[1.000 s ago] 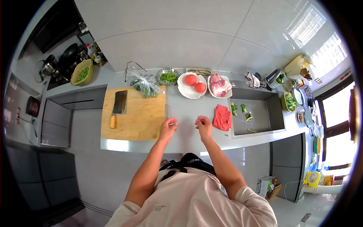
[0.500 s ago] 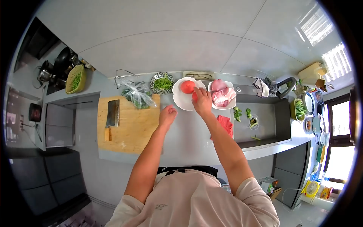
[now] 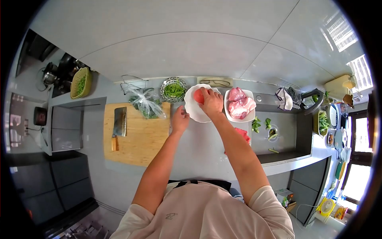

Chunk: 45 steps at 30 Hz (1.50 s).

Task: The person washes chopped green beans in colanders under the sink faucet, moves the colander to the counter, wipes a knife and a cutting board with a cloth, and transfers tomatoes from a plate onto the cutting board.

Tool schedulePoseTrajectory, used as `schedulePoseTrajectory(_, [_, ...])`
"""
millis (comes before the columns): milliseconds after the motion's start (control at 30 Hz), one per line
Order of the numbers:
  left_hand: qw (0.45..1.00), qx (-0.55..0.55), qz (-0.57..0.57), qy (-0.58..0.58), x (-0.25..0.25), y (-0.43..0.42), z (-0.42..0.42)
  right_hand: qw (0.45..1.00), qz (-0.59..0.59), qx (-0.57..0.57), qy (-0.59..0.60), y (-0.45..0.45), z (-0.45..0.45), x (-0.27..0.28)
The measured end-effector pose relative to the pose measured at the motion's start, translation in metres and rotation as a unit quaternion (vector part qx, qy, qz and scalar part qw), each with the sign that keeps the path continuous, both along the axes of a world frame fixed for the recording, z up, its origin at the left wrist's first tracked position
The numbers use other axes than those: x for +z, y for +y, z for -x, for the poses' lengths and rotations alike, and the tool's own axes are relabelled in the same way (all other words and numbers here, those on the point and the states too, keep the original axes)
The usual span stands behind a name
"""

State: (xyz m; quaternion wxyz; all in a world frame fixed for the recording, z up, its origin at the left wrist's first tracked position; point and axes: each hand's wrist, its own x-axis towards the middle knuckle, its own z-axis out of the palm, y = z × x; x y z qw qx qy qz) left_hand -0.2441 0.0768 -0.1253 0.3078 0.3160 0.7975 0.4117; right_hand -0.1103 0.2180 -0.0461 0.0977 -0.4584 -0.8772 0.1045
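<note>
My right hand reaches over the scalloped white plate, its fingers closed around a red tomato. Only the tomato's left side shows; my fingers hide the rest, and whether a second tomato lies underneath I cannot tell. Just left of the plate's rim is my left hand, fingers loosely curled with nothing visible in them. Whether it touches the rim is unclear. Raw meat fills a square white dish to the right of the plate. Behind my left hand stands a patterned bowl of chopped greens.
A cleaver lies on the wooden cutting board, with a plastic bag of greens at its back edge. Right of the red cloth is a sink holding vegetable scraps. A yellow basket stands far left.
My right hand has shifted towards the plate's middle and its fingers are now on the visible tomato. Earlier, two tomatoes showed. My left hand is closer to the plate's rim.
</note>
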Motion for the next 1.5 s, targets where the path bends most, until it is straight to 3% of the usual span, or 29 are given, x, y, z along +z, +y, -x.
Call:
schedulePoseTrajectory(100, [0.996, -0.024, -0.04, 0.072, 0.005, -0.01, 0.003, 0.999, -0.037, 0.022, 0.03, -0.004, -0.002, 0.004])
schedulePoseTrajectory(233, [0.997, -0.008, -0.075, 0.007, 0.028, -0.031, 0.009, 0.988, -0.11, 0.038, 0.102, -0.04, 0.006, 0.029])
schedulePoseTrajectory(367, [0.982, 0.033, -0.15, -0.108, 0.043, -0.081, 0.03, 0.989, -0.04, 0.059, 0.126, -0.11, 0.023, 0.045])
schedulePoseTrajectory(400, [0.985, 0.034, -0.144, -0.091, 0.053, -0.096, 0.038, 0.99, 0.003, 0.058, 0.127, -0.127, 0.029, 0.043])
schedulePoseTrajectory(500, [0.969, 0.05, -0.189, -0.15, 0.038, -0.136, 0.062, 0.984, 0.103, 0.065, 0.13, -0.177, 0.056, 0.043])
schedulePoseTrajectory(700, [0.947, 0.107, -0.17, -0.249, 0.046, -0.197, 0.099, 0.99, 0.117, 0.037, 0.063, -0.236, 0.111, 0.032])
schedulePoseTrajectory(867, [0.962, 0.05, -0.171, -0.207, 0.03, -0.217, 0.12, 0.992, 0.104, 0.035, 0.066, -0.26, 0.134, 0.011])
schedulePoseTrajectory(1100, [0.981, 0.08, -0.165, -0.069, 0.055, -0.202, 0.102, 0.985, 0.07, 0.005, 0.158, -0.256, 0.112, 0.017])
schedulePoseTrajectory(1333, [0.983, -0.053, -0.17, -0.038, 0.072, -0.119, 0.038, 0.968, -0.02, -0.102, 0.227, -0.177, 0.014, 0.02])
schedulePoseTrajectory(1500, [0.977, -0.138, -0.099, -0.126, 0.076, -0.051, -0.009, 0.971, 0.012, -0.172, 0.167, -0.121, -0.039, 0.025])
